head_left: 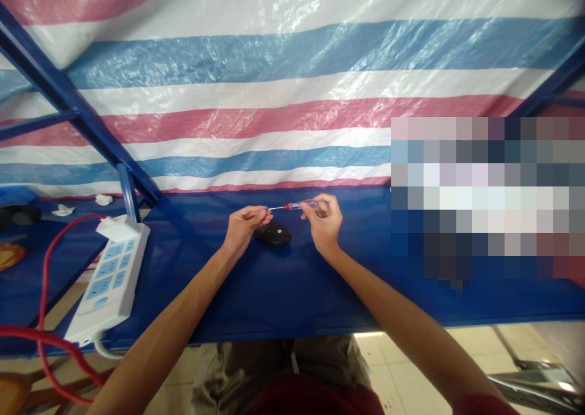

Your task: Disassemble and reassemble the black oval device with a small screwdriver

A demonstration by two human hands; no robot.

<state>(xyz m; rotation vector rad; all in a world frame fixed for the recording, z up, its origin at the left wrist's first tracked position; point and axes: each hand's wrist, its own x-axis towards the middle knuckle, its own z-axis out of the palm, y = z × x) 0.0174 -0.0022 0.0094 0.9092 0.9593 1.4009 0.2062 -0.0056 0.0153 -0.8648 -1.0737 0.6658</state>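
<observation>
Gripping a slim tester screwdriver (295,205) by its clear, red-collared handle, the right hand (324,223) is curled closed around it. The thin shaft points left, its tip just beside the pinched-together fingertips of the left hand (242,229); whether those fingers hold anything is too small to tell. A black computer mouse (273,234) lies just below, between both hands, on the blue tabletop (274,293). Well to the left sits a white power strip (107,275) with a red cord (44,317).

Red-and-blue striped tarpaulin (274,83) wall, blue steel frame beams (68,98), blue-covered workbench (283,317), beige floor tiles (411,366)
</observation>
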